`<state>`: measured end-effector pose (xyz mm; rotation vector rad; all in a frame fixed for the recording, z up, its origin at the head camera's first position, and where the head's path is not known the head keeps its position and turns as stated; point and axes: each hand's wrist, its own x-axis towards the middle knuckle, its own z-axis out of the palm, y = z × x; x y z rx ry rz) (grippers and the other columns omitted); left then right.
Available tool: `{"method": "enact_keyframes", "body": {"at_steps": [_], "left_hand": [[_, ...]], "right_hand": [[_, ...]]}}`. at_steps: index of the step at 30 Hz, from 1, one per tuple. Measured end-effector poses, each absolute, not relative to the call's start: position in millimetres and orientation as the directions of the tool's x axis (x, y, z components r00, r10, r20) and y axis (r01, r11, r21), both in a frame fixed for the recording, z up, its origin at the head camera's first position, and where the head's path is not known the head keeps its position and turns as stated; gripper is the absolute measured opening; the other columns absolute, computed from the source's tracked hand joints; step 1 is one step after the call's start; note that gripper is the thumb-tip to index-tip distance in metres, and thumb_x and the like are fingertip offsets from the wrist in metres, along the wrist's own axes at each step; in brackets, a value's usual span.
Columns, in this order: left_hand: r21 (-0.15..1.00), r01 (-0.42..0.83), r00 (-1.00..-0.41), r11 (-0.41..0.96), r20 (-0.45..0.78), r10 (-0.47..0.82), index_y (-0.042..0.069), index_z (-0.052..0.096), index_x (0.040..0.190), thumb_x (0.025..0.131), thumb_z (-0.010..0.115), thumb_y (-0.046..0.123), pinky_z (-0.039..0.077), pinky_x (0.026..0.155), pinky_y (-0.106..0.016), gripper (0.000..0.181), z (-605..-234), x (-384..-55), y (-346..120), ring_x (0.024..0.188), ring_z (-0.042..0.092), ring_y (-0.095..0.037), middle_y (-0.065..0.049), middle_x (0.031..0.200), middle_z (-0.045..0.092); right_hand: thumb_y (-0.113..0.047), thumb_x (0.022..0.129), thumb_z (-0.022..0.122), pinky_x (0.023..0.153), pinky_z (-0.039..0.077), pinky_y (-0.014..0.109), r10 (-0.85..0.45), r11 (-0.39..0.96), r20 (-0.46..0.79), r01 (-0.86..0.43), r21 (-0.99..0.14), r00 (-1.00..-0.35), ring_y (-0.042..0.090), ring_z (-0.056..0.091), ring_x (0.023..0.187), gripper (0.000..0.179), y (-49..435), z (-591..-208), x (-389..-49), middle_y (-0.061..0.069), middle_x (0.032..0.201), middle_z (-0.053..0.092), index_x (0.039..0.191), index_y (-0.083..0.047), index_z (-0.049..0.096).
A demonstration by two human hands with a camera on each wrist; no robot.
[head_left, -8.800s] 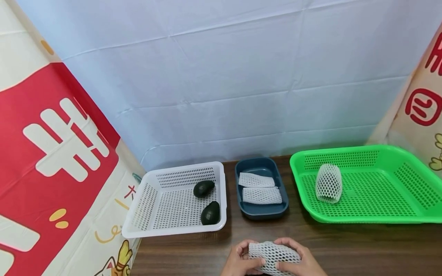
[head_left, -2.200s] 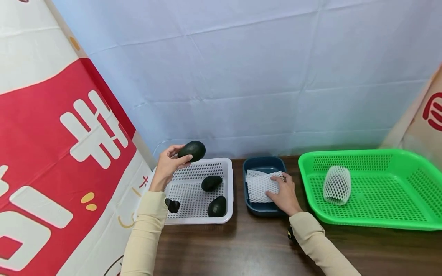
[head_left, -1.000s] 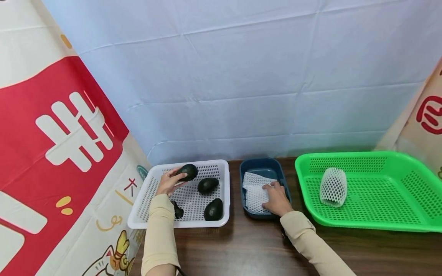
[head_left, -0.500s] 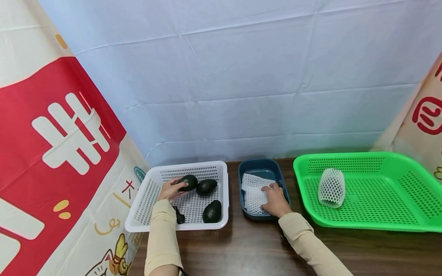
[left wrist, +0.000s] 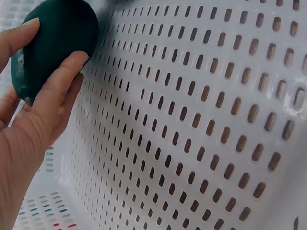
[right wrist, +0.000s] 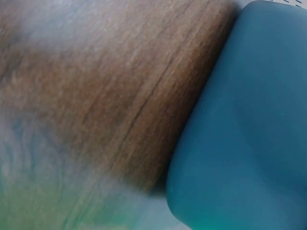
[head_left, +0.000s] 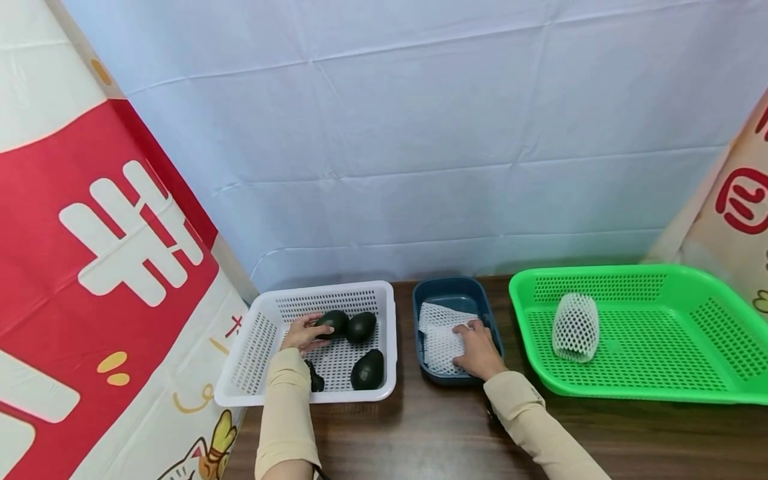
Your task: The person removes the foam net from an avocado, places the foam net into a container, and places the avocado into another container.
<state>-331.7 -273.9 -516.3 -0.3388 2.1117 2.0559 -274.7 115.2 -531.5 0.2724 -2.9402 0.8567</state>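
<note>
In the head view, my left hand [head_left: 304,333] grips a dark green avocado [head_left: 334,323] low inside the white basket [head_left: 240,393]. The left wrist view has the thumb and fingers around this avocado [left wrist: 57,45] beside the perforated basket wall. Two more avocados [head_left: 361,327] [head_left: 367,370] lie in the basket, the nearer one separate and the other beside the held one. My right hand [head_left: 480,349] rests on the white foam net sleeves [head_left: 443,343] in the blue tray [head_left: 447,285], thumb and fingers spread apart. Only the tray's outer side [right wrist: 244,124] shows in the right wrist view.
A green basket [head_left: 654,393] on the right holds one upright foam-net-wrapped item [head_left: 576,327]. The brown table [head_left: 432,433] runs in front of the containers. Blue-white cloth [head_left: 384,167] hangs behind, and a printed cloth [head_left: 36,200] stands on the left.
Since 2.2 seconds ago, my left hand has lowered the avocado from above the white basket's back rim down into the basket. The right hand stays at the foam nets.
</note>
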Motion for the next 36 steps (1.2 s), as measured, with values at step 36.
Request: {"method": "enact_keyframes", "body": {"at_steps": [36], "left_hand": [[0.903,-0.296,-0.955,0.31,-0.271,-0.123,0.004,0.055,0.135,0.081,0.077,0.016,0.041,0.097,-0.058,0.06,-518.8,-341.6,-267.9,0.126,0.044,-0.039,-0.022,0.14,0.047]], "right_hand": [[-0.008,0.071,0.085,0.092,0.043,0.056,-0.16,0.855,0.029,-0.153,-0.495,-0.987,0.052,0.042,0.113,0.057,110.8,-532.2,-280.7,0.031,0.122,0.047,0.121,0.006,0.061]]}}
